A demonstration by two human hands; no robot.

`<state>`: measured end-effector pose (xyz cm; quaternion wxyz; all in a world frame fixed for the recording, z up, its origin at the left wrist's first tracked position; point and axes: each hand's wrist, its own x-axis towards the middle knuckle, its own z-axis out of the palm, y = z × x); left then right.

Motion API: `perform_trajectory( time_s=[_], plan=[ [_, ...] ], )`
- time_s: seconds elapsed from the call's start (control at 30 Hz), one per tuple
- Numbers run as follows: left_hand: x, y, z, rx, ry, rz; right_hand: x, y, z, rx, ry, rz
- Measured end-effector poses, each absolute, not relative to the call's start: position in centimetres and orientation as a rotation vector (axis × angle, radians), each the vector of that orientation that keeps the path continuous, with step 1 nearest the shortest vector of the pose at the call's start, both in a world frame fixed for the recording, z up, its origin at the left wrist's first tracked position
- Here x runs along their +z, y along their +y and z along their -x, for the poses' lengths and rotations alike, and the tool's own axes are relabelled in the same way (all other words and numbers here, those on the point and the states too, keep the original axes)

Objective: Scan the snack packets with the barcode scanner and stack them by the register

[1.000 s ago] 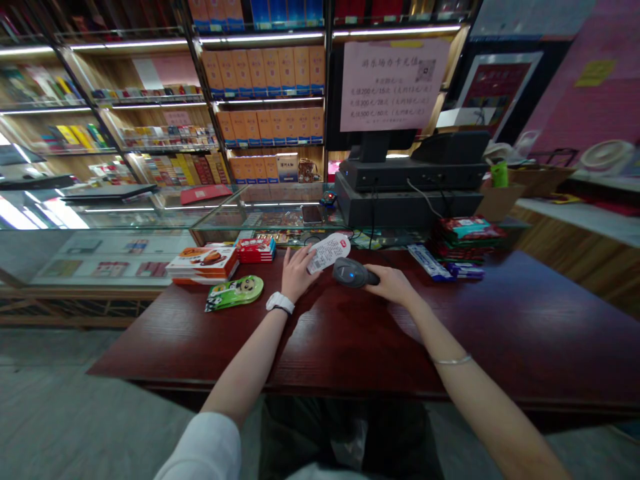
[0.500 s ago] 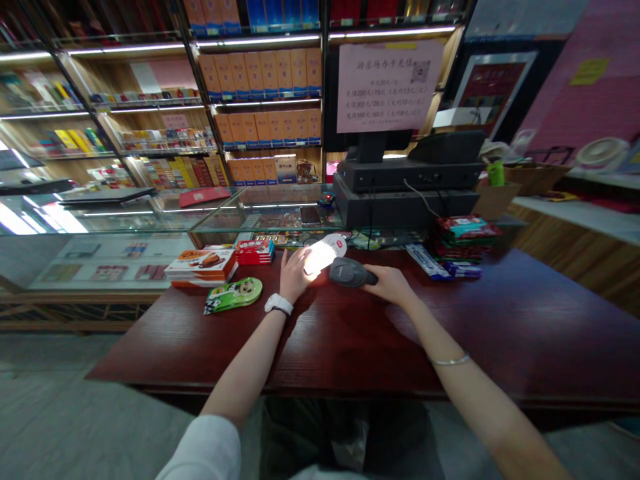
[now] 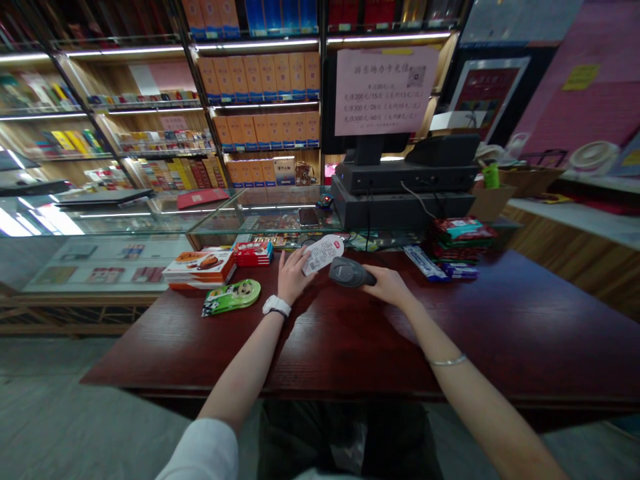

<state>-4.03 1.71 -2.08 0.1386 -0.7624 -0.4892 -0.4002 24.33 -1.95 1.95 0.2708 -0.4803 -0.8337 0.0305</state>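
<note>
My left hand [image 3: 293, 275] grips the near left end of a white printed packet [image 3: 324, 254], which has rounded ends, small dark text and a red mark at its far end. Wrapped round the handle of a dark grey barcode scanner [image 3: 349, 273] is my right hand [image 3: 388, 285]. The scanner's head points left, close to the packet but apart from it. To the left of my left hand lies a green packet with a panda on it [image 3: 231, 297]. Behind that are orange and white boxes [image 3: 201, 267] and red boxes [image 3: 253, 252].
All this is on a dark red wooden table [image 3: 320, 357]. On the right are a blue and white packet [image 3: 425, 263], a purple packet [image 3: 460, 271] and stacked red packs [image 3: 463, 238]. A glass counter [image 3: 215, 223] and a black till [image 3: 405, 200] stand behind.
The bright light from the scanner on the packet has gone out, and the packet's print now shows. Both hands have kept nearly the same place.
</note>
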Motion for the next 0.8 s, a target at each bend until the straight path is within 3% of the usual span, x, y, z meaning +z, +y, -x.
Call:
perform_trajectory(
  time_s=[0.23,0.8],
  plan=[
    [-2.0,1.8,4.0,-1.165,-1.441,2.192,0.7,-0.7,-24.7,0.291,-2.217,1.101],
    [-1.4,1.8,4.6,-1.289,-1.498,2.028,-3.2,2.7,-24.2,0.186,-2.366,1.277]
  ],
)
